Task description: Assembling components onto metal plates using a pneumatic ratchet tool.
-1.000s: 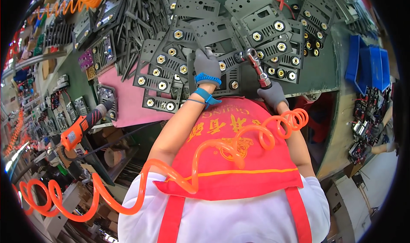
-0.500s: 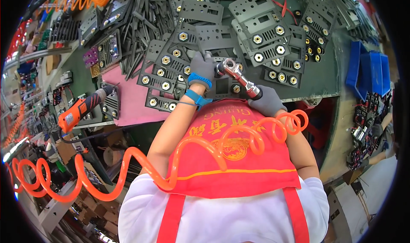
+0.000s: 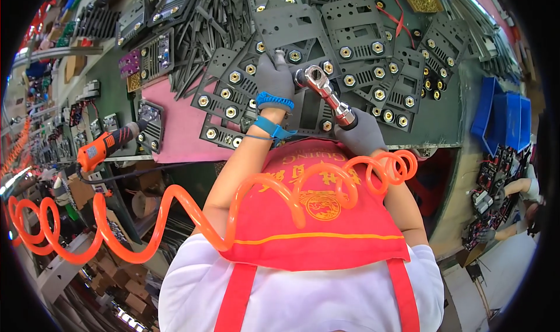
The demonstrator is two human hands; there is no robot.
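My right hand (image 3: 361, 130), in a grey glove, is wrapped round the dark grip of a silver air ratchet wrench (image 3: 331, 95). The wrench head points away to the left, over the near edge of a dark grey slotted metal plate (image 3: 289, 24) with brass-centred hex nuts (image 3: 294, 56). My left hand (image 3: 275, 78), gloved too, has its fingers closed at this plate's near edge, beside the wrench head. A small silvery part shows at its fingertips, too small to name. Blue bands circle my left wrist. Similar plates (image 3: 353, 25) lie overlapping around both hands.
An orange coiled air hose (image 3: 140, 247) crosses in front of my red apron. At left lies an orange power tool (image 3: 102, 148) beside a pink sheet (image 3: 175, 139). Dark metal strips (image 3: 210, 23) are heaped behind. Blue bins (image 3: 510, 119) stand at right, where another person's hands (image 3: 496, 198) show.
The plate at my left hand has shifted and now looks larger, covering others behind it. My left hand has moved slightly away from me. The wrench stays in my right hand, its head slightly lower.
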